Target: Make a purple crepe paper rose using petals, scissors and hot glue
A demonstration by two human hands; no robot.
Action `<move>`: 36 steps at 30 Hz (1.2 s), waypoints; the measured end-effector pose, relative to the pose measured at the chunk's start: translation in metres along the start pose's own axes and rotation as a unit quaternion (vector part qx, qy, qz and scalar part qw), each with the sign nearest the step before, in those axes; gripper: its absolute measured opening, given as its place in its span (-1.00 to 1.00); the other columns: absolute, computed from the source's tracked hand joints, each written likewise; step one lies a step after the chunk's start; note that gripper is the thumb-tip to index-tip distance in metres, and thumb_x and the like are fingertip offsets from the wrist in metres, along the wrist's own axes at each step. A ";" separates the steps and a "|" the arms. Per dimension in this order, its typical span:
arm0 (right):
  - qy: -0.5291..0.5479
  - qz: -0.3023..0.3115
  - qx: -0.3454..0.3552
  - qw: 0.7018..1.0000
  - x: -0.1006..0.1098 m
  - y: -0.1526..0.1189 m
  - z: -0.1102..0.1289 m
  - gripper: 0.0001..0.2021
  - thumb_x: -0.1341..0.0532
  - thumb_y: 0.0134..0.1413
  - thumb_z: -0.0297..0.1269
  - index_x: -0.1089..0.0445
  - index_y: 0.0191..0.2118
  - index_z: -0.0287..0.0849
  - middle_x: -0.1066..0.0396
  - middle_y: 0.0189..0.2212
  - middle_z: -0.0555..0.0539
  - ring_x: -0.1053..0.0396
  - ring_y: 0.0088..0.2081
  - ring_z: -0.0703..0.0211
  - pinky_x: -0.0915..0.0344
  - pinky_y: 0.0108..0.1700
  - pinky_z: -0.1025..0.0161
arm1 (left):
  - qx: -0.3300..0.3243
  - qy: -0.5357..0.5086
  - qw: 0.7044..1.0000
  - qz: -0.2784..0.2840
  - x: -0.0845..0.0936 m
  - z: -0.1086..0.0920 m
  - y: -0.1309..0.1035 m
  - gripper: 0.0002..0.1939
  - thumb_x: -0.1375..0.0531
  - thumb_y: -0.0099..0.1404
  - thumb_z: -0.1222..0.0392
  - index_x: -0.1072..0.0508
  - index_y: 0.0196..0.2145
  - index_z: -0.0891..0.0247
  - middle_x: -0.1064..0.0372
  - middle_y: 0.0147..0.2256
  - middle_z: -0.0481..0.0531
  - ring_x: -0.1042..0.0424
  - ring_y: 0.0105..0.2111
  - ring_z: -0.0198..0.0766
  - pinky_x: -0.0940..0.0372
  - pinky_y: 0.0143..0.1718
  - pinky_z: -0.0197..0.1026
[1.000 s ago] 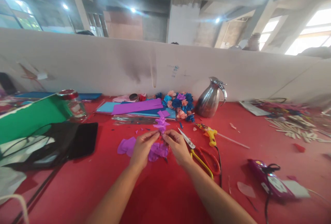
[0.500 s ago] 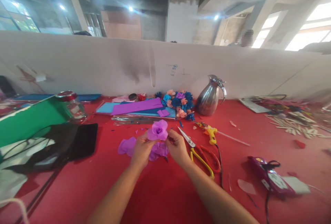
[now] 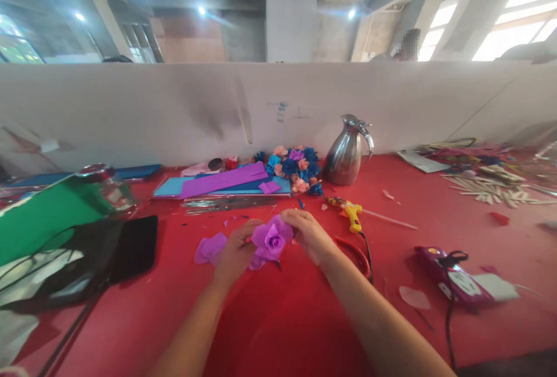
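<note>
A purple paper flower [image 3: 273, 240] with a tightly rolled centre is held between my two hands, its face tilted toward me. My left hand [image 3: 237, 249] is closed on it from the left, low down near its base. At the upper right, the fingers of my right hand [image 3: 307, 233] pinch one of its outer petals. Loose purple paper petals [image 3: 210, 248] lie on the red table [image 3: 278, 325] behind and left of my left hand. Red-handled scissors [image 3: 354, 255] are mostly hidden by my right hand and forearm.
A yellow glue gun [image 3: 351, 214] with its cord lies right of my right hand. Behind are purple paper sheets [image 3: 224, 180], a bunch of paper flowers [image 3: 300, 168] and a steel jug [image 3: 346, 153]. A purple power strip [image 3: 455, 278] sits right; a black phone [image 3: 134, 248] left.
The flower has tipped toward me and moved slightly lower and right. My right hand has shifted to its upper petal and now covers most of the scissors. The view has turned a little.
</note>
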State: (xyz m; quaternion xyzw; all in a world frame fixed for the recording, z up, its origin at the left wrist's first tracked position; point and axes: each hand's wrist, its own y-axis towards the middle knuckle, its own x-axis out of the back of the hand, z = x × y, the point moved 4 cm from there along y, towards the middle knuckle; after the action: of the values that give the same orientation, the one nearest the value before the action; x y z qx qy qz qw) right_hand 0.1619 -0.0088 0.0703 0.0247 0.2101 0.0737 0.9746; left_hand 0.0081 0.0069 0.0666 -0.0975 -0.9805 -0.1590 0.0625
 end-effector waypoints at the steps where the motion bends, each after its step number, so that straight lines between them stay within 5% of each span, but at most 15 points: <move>1: -0.009 0.005 0.001 1.000 -0.001 -0.001 0.002 -0.81 -0.29 -0.09 -0.17 -0.43 -0.55 -0.18 -0.33 -0.61 0.06 -0.19 -0.56 0.33 -0.14 -0.45 0.35 | -0.002 0.002 0.999 0.036 -0.003 0.000 0.000 -0.93 -0.25 -0.02 0.24 -0.51 -0.61 0.19 -0.44 -0.49 0.01 -0.38 -0.42 -0.18 -0.32 -0.36 -0.20; 3: -0.026 0.008 0.009 1.000 -0.002 -0.003 0.007 -0.83 -0.32 -0.13 -0.18 -0.45 -0.56 -0.17 -0.37 -0.60 0.05 -0.20 -0.55 0.33 -0.12 -0.46 0.36 | -0.003 0.005 0.995 0.096 -0.006 0.002 0.000 -0.93 -0.23 0.01 0.25 -0.53 -0.56 0.19 -0.45 -0.43 0.02 -0.39 -0.39 -0.18 -0.31 -0.35 -0.20; 17: -0.047 0.021 -0.007 0.999 0.000 -0.006 0.013 -0.76 -0.36 -0.15 -0.10 -0.51 -0.53 -0.21 -0.45 -0.57 0.00 -0.26 -0.53 0.34 -0.14 -0.44 0.35 | 0.029 -0.022 0.987 0.155 -0.007 0.005 -0.001 -0.88 -0.17 0.01 0.33 -0.45 -0.62 0.26 -0.36 -0.53 -0.05 -0.32 -0.49 -0.30 -0.23 -0.46 -0.29; 23: 0.041 -0.029 -0.006 0.999 0.007 0.000 0.009 -0.68 -0.34 -0.13 0.01 -0.49 -0.47 -0.19 -0.35 -0.64 0.04 -0.23 -0.59 0.35 -0.11 -0.52 0.37 | 0.054 -0.081 0.986 0.139 -0.005 0.020 -0.002 -0.79 -0.20 0.10 0.24 -0.36 -0.66 0.27 -0.28 -0.64 -0.08 -0.23 -0.60 -0.36 -0.16 -0.55 -0.32; 27: 0.038 -0.004 -0.017 0.999 0.003 -0.001 0.007 -0.63 -0.30 -0.08 0.05 -0.51 -0.37 -0.21 -0.42 -0.54 -0.01 -0.31 -0.52 0.30 -0.19 -0.46 0.35 | 0.066 -0.112 0.984 0.119 -0.006 0.027 -0.002 -0.85 -0.27 0.09 0.18 -0.45 -0.57 0.28 -0.33 -0.62 -0.05 -0.26 -0.59 -0.35 -0.19 -0.53 -0.31; 36: 0.041 -0.013 0.020 0.999 0.003 0.001 0.009 -0.68 -0.28 -0.05 0.02 -0.47 -0.32 -0.15 -0.38 -0.57 0.03 -0.31 -0.50 0.27 -0.23 -0.41 0.31 | 0.126 -0.193 0.969 0.092 -0.013 0.016 -0.002 -0.78 -0.38 -0.08 0.10 -0.46 -0.60 0.28 -0.41 -0.59 -0.02 -0.36 -0.54 -0.28 -0.24 -0.48 -0.27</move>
State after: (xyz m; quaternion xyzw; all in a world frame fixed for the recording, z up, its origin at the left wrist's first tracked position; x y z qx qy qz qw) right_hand 0.1684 -0.0072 0.0772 0.0389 0.2518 0.0581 0.9652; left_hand 0.0192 0.0082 0.0492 -0.2071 -0.9729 -0.0062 -0.1022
